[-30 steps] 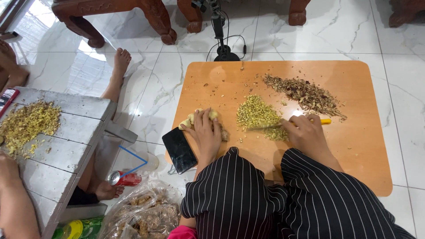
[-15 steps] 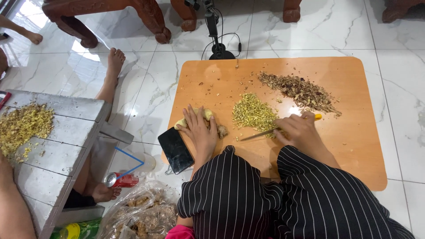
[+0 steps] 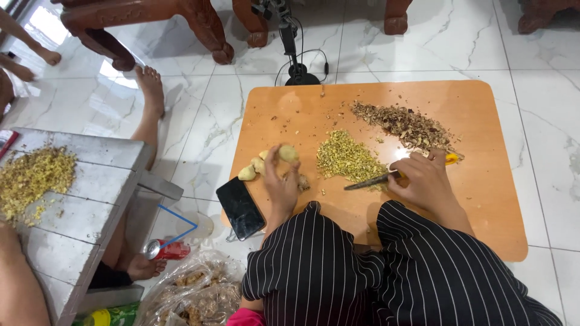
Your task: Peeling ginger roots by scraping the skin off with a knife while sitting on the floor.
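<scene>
We are looking down at a low orange desk on a white marble floor. Our left hand is curling around a pale ginger root near the desk's left edge, fingers pressing it down. Our right hand is closing around the yellow handle of a knife, its blade lying flat beside a heap of chopped yellow-green ginger. A darker brown heap of peelings is sitting behind it. A black phone is overhanging the desk's near-left corner. To the left, a grey wooden desk is carrying more chopped ginger, with another person's bare foot beside it.
</scene>
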